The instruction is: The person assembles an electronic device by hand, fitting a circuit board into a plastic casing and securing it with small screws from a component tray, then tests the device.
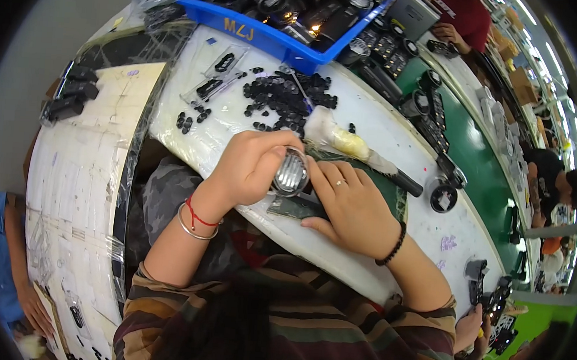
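A round lamp (292,173) with a clear ribbed lens sits between my two hands. My left hand (252,167) is closed around its left side, thumb and forefinger bent at the rim. From the right, my right hand (357,208) lays its fingers along the lamp's dark body, thumb apart below; most of that body is hidden under the hand. Below them is a dark green mat (396,195) on the white table. Just beyond my fingers lie a white and yellow wrapped handle (348,143) and a brush with a black handle (405,182).
Small black parts (274,99) are heaped ahead. Behind them stands a blue bin (252,33) full of black lamps. Black devices (430,120) line the green strip at right. A cardboard-topped surface (89,166) is at left. Co-workers sit on both sides.
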A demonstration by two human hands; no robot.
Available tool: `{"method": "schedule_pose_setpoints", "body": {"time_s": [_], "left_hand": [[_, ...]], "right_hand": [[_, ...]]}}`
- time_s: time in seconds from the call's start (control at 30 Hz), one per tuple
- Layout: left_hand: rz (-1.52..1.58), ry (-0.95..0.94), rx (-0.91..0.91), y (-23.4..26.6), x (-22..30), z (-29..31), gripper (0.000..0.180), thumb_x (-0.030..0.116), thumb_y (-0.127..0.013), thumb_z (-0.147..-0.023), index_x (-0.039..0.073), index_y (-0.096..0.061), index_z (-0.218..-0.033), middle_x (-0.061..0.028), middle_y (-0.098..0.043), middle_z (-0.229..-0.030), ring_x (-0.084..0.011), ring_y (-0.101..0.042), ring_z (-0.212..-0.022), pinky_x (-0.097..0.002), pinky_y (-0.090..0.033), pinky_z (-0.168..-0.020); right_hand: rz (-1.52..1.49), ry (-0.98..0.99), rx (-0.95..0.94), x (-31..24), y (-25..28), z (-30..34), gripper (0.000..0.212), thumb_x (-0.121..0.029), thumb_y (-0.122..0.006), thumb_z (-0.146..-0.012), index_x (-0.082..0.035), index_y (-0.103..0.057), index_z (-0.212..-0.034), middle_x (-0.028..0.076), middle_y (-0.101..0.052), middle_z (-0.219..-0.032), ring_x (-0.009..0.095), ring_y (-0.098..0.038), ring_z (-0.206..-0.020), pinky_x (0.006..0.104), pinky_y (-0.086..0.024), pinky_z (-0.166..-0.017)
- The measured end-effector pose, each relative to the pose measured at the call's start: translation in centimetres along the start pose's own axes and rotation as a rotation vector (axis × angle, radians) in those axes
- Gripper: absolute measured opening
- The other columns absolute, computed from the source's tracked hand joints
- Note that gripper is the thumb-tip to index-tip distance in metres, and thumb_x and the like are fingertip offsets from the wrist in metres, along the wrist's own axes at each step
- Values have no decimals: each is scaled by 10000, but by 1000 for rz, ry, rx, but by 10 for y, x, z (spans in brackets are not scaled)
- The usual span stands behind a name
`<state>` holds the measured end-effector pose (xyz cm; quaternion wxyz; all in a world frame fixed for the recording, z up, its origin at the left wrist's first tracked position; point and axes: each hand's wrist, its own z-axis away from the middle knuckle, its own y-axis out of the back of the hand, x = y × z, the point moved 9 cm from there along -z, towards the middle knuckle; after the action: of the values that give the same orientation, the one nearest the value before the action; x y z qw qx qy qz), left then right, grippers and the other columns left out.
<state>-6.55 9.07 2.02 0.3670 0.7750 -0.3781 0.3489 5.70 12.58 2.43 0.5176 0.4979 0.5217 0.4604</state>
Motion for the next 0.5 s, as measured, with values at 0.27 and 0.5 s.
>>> {"method": "schedule_pose_setpoints", "body": {"time_s": [0.27,0.5], "left_hand": [[-104,20,45,1,-4,8,298,158,-408,-862,6,-663,-894,-180,-629,-694,-319,-627,-606,-351,-476,-581],[-102,-6,52,0,8,7,294,151,-404,-861,4,-658,-873,-184,-644,-720,-333,-639,-631,-365,-486,-603]], "right_hand": [[-358,30,404,38,42,26,590,-151,-677,-836,-13,-449,-1362,210,-498,-1337,387,-461,-1240,427,-370,-1059],[23,-363,298,115,-2,73,359,-197,-646,-873,-47,-553,-1186,124,-609,-992,319,-566,-919,423,-469,-807]]}}
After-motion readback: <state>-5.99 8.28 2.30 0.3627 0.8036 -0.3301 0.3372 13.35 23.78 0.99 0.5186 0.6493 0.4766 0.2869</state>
